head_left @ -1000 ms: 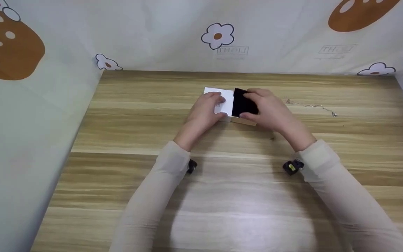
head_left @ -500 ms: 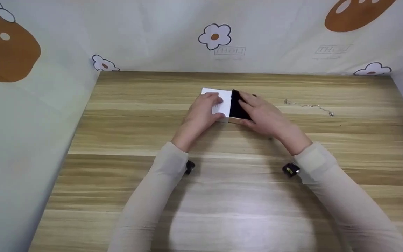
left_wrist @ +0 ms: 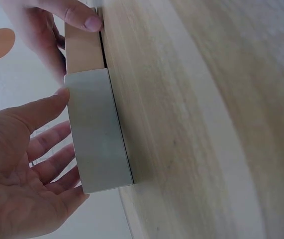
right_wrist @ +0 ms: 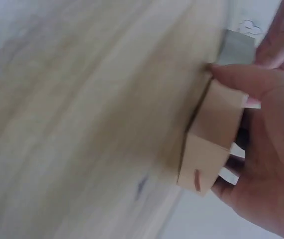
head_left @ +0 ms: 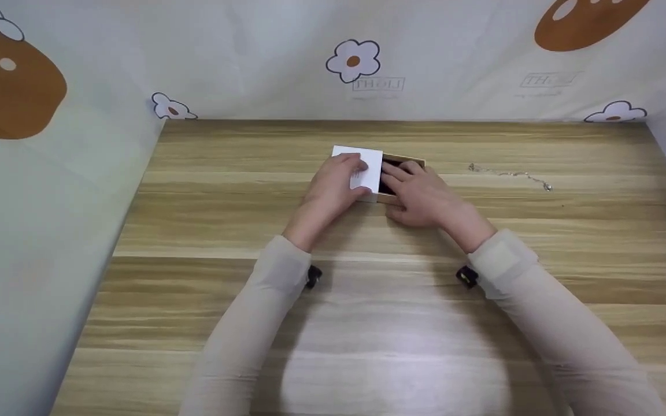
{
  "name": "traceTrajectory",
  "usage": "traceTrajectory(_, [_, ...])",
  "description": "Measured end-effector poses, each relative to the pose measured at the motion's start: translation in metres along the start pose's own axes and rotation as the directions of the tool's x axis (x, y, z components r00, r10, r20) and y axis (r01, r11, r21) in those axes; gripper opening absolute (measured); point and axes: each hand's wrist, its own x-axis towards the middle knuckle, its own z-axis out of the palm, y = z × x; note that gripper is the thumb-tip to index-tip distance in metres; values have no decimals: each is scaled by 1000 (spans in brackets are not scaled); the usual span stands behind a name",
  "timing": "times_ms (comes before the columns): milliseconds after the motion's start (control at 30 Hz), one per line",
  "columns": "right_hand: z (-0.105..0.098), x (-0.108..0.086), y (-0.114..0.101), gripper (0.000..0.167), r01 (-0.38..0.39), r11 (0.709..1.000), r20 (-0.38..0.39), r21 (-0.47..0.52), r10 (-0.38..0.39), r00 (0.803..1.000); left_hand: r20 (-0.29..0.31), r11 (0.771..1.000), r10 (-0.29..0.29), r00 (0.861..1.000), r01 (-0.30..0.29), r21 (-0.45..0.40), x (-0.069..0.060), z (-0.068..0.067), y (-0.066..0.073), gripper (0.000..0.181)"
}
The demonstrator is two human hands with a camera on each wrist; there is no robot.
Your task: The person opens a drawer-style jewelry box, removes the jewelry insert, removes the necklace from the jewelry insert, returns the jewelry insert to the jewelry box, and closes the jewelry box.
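A small gift box lies on the wooden table, its tan drawer (right_wrist: 214, 119) slid part way out of a white sleeve (head_left: 373, 170). My left hand (head_left: 333, 182) holds the sleeve, thumb at the near top edge and fingers over the top. My right hand (head_left: 422, 196) is at the drawer: fingers reach down inside, while the thumb lies against the outer near wall. Dark lining (head_left: 387, 184) shows inside the drawer, mostly hidden by the fingers. In the right wrist view a short slot marks the drawer's end. To the right lies a thin silvery chain (head_left: 509, 173), apart from both hands.
The wooden table (head_left: 223, 300) meets a pale patterned backdrop (head_left: 263, 58) just behind the box. Another pale sheet borders the left side. A dark wrist camera (head_left: 467, 276) sits under the right cuff, and another (head_left: 313, 277) under the left.
The black insert, which covered the drawer's top, has gone down inside, and the drawer's far rim now shows. My right hand has moved left, fingers into the drawer. My left hand stays on the sleeve.
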Motion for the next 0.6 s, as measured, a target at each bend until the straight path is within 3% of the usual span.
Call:
traceTrajectory(133, [-4, 4, 2, 73, 12, 998, -2, 58, -12, 1000, 6, 1000, -12, 1000, 12, 10, 0, -2, -1, 46])
traceTrajectory(233, [-7, 1, 11, 60, 40, 982, -78, 186, -26, 997, 7, 1000, -9, 1000, 9, 21, 0, -1, 0, 45])
traceTrajectory(333, [-10, -6, 20, 54, 28, 961, -157, 274, 16, 988, 10, 1000, 2, 1000, -2, 23, 1, 0, -1, 45])
traceTrajectory(433, [-12, -12, 27, 69, -65, 954, -150, 292, 112, 982, 8, 1000, 11, 1000, -11, 24, 1, 0, -1, 45])
traceTrajectory(600, [-14, -16, 31, 106, -201, 929, -47, 309, 227, 973, 9, 999, 3, 1000, -4, 38, 1, -2, 0, 45])
